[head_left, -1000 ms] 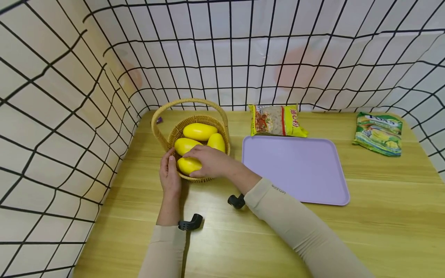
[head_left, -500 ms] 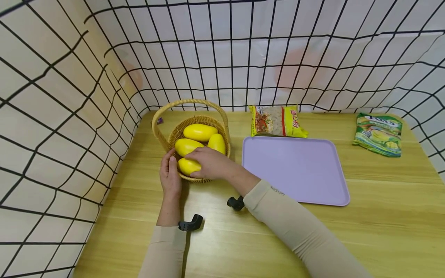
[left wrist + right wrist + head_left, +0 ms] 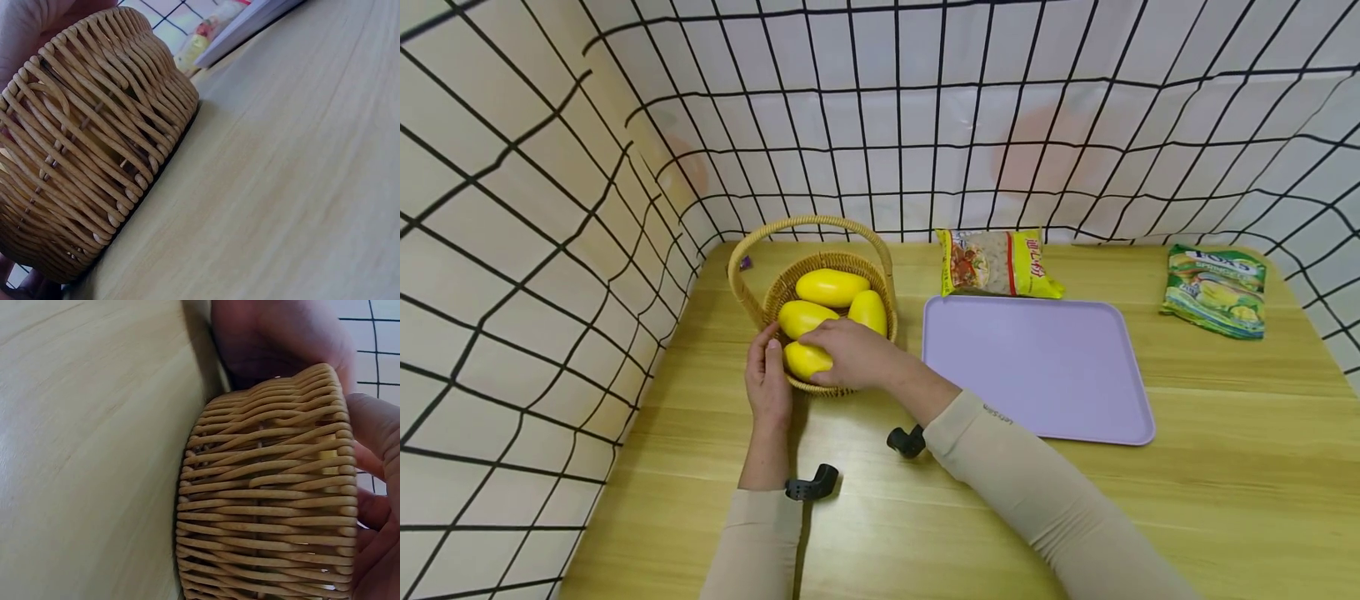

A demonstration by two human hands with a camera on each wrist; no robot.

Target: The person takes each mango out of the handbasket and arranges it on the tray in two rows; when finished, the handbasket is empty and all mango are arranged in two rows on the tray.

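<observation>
In the head view a round wicker basket (image 3: 842,391) with a tall arched handle (image 3: 808,220) stands on the table, holding several smooth yellow mangoes. My right hand (image 3: 859,354) reaches over its near right rim and grips the nearest mango (image 3: 805,360), thumb on the near side, fingers over the top and partly hidden. Beside the basket's left wall, my left hand (image 3: 767,387) rests against the weave with its fingers extended. Other mangoes lie behind: one at the back (image 3: 832,287), one left of the middle (image 3: 805,319), one on the right (image 3: 868,312).
A lilac tray (image 3: 1037,367) lies right of the basket. Behind it is a yellow-red food packet (image 3: 996,262); a green Fox's packet (image 3: 1215,290) lies far right. Black wire mesh (image 3: 925,125) surrounds the wooden table (image 3: 880,525) at the back and sides.
Both hands keep almost the same place at the basket; the right hand stays on the nearest mango. The basket and the other things have not visibly moved.
</observation>
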